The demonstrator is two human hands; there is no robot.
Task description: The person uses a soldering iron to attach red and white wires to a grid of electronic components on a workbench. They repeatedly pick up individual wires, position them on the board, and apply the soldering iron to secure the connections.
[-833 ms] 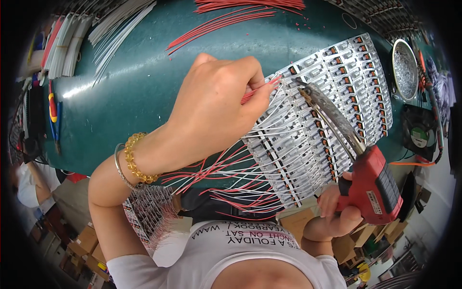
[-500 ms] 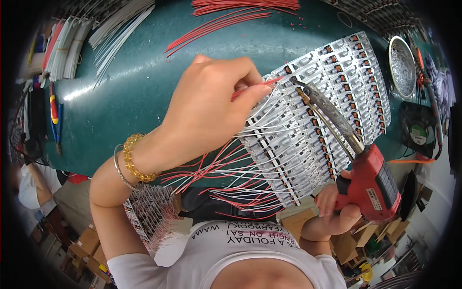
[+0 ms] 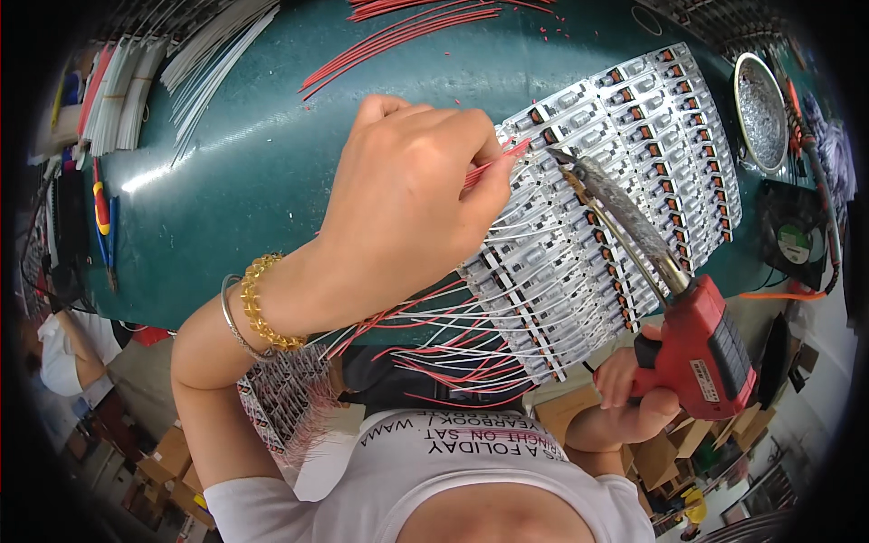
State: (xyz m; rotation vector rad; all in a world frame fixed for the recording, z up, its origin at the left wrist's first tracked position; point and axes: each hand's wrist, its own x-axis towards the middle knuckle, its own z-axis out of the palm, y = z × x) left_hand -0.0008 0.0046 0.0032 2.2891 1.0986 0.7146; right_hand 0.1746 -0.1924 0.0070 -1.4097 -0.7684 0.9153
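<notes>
My left hand is closed in a pinch on a few thin red wires, whose ends poke out past the fingertips over the upper left edge of a panel of small white circuit boards. The red soldering gun is held by my right hand, fingers wrapped round its handle. Its dark tip points up and left, close to the red wire ends; whether it touches the panel I cannot tell. White and red wires trail from the panel's left side over the table edge.
On the green table, loose red wires lie at the back and white wires at the back left. A metal bowl and a small black fan stand at the right. A screwdriver lies far left.
My left hand has shifted slightly right with the red wires, and its fingers have curled closer. The panel sits a little higher in the picture. The soldering gun has barely moved.
</notes>
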